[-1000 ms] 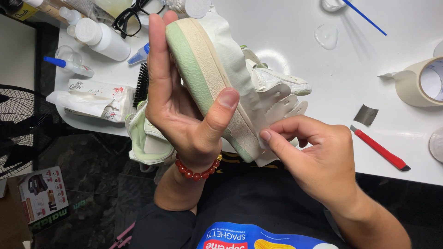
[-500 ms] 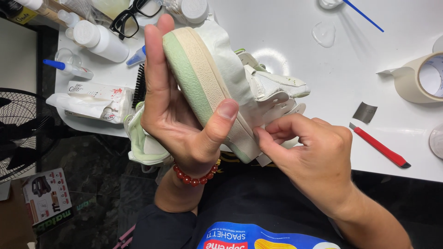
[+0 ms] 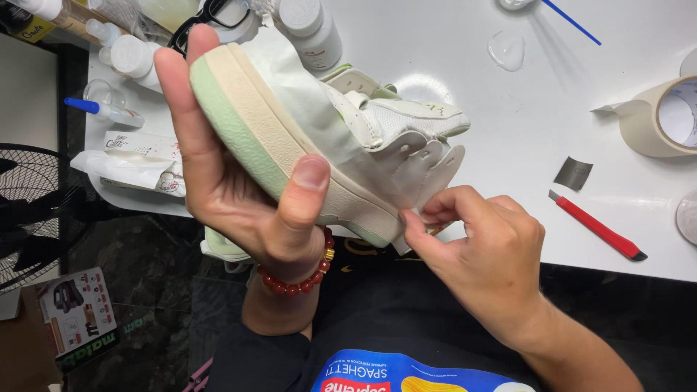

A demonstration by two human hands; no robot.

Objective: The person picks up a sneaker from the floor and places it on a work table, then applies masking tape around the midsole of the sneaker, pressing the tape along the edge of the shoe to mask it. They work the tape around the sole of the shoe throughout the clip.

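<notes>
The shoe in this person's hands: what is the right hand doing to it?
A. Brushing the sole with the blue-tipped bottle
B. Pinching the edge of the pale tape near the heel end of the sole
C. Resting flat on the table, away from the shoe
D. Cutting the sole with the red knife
B: the right hand pinches the pale tape at the shoe, while the red knife lies untouched on the table.

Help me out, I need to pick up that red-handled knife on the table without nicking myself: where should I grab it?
Take the red-handled knife by the middle of its red handle, coming from above with thumb and fingers across its long sides. It lies flat and slanted on the white table. The bare blade tip points toward the grey square, so stay nearer the dark butt end.
</notes>
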